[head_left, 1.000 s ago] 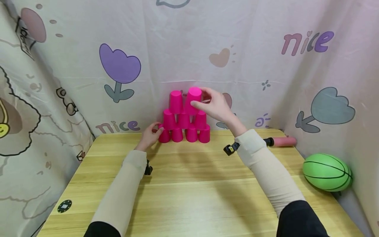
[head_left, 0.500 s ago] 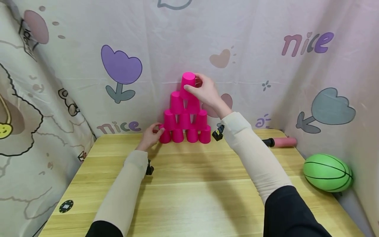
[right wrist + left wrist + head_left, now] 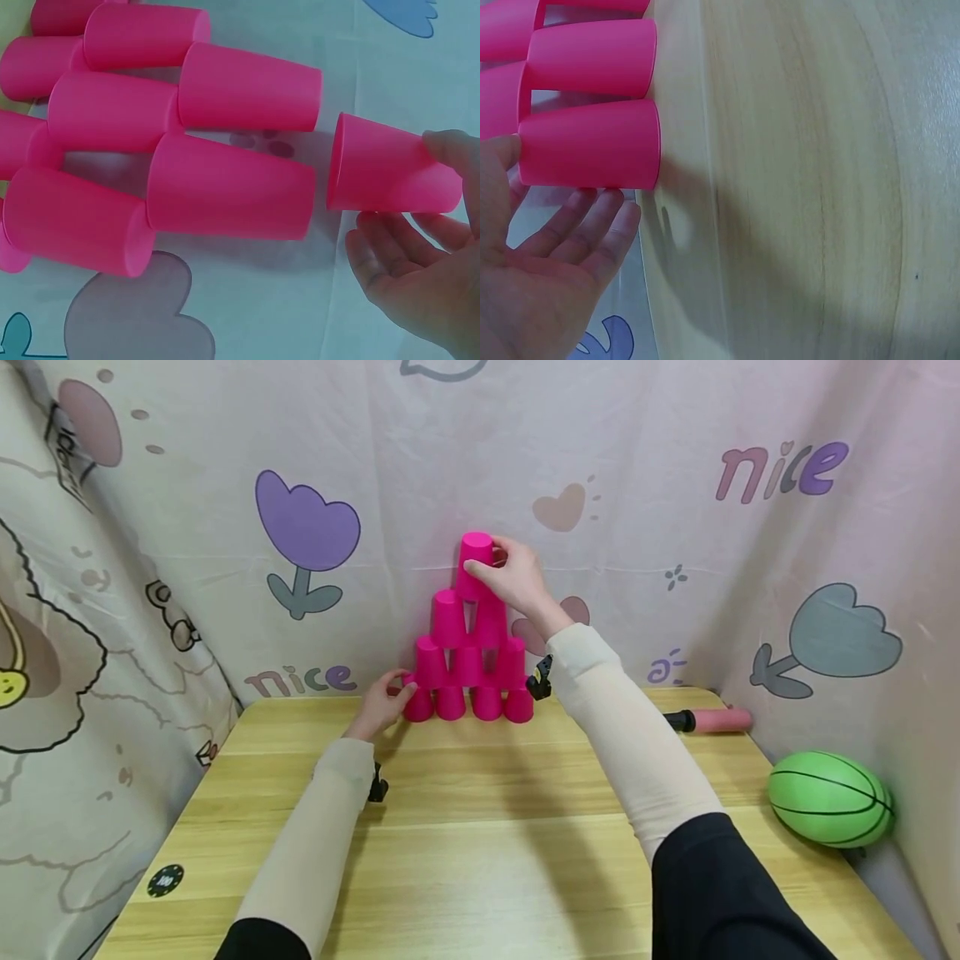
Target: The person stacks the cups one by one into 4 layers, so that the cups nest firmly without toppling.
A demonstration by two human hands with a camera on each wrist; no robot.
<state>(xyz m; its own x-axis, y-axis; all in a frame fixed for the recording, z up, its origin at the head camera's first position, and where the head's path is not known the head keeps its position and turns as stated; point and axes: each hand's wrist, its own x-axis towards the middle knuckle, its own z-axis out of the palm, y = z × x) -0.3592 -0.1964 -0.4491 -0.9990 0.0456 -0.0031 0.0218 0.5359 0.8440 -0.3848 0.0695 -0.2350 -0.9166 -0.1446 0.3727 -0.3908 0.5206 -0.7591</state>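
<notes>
Upside-down pink cups stand stacked as a pyramid at the back of the table, with several in the bottom row, three above and two higher up. Over those upper two, my right hand holds another pink cup mouth down, thumb on one side and fingers on the other. A gap shows between its rim and the upper-row cups in the right wrist view. Low at the left end, my left hand holds the bottom-row corner cup lightly, thumb near its top and fingers along its outer side.
Behind the pyramid hangs a patterned curtain, close to the cups. A pink-handled tool lies at the table's back right. At the right edge sits a green ball, and a black chip lies front left.
From the upper row's right-hand cup, my right hand has risen and moved slightly left with a cup, leaving a cup standing there. My left hand has stayed at the corner cup.
</notes>
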